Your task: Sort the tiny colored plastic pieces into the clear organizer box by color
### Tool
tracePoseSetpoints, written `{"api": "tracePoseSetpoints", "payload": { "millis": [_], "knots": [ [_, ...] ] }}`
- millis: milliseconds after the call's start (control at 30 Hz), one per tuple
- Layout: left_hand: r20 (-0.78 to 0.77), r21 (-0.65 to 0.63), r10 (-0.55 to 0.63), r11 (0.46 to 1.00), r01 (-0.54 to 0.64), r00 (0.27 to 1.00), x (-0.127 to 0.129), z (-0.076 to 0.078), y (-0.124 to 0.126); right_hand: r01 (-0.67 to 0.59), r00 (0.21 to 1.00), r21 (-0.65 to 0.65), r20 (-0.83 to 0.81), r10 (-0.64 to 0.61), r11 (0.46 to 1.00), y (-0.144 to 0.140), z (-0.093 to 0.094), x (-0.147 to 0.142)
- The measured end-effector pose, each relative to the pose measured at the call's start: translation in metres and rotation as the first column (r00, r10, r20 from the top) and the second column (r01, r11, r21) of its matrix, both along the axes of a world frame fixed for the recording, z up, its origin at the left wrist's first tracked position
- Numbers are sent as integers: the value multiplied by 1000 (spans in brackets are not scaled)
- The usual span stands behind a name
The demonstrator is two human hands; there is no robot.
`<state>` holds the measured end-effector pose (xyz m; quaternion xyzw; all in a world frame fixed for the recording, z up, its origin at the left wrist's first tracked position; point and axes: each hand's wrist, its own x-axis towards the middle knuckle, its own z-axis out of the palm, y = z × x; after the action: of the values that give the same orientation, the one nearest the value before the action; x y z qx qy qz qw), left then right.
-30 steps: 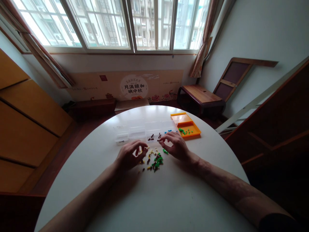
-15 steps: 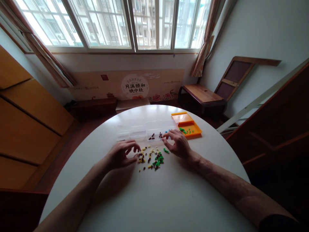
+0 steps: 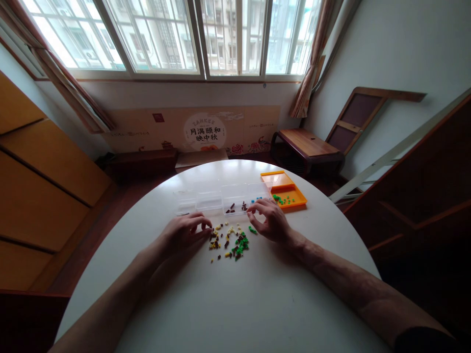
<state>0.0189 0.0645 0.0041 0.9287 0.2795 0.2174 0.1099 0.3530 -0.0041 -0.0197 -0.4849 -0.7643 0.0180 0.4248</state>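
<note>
**Both hands work a scatter of tiny coloured pieces at the table's middle**

The risk here lies in how small and loose the pieces are. The pile of small pieces [image 3: 231, 240], green, yellow and dark brown mixed together, lies bare on the smooth white table [image 3: 235, 304], with nothing to hem it in. A sweep of a wrist or forearm could flick some of it well away, and the round edge would not stop it. Colours could also land in the wrong cell, as the clear compartment box [image 3: 221, 201] has low dividers and sits just beyond the pile.

The left hand [image 3: 182, 233] rests on the table at the pile's left edge, fingers [image 3: 204, 226] curled and close together, their tips beside the nearest yellow and brown pieces. Whether anything is pinched there I cannot tell. The right hand [image 3: 270, 220] hovers between the pile and the box, thumb and forefinger drawn narrow as if pinching; any piece between them is too small to see. A few green pieces [image 3: 252, 229] lie just beside it. An orange tray [image 3: 290, 189] holding more green bits stands to the right of the box.
</note>
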Motion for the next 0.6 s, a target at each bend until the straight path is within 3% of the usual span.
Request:
{"api": "tracePoseSetpoints", "payload": {
  "millis": [200,400,600],
  "knots": [
    [191,-78,85,994,-71,978,17,0,-13,-104,994,41,41,102,994,-2,4,-2],
    [361,-240,78,971,12,929,48,1,-33,-264,958,69,131,254,962,-4,1,-7],
    [360,-277,30,958,76,932,61,-3,-41,-363,920,52,175,350,930,-1,-1,-10]
  ]
}}
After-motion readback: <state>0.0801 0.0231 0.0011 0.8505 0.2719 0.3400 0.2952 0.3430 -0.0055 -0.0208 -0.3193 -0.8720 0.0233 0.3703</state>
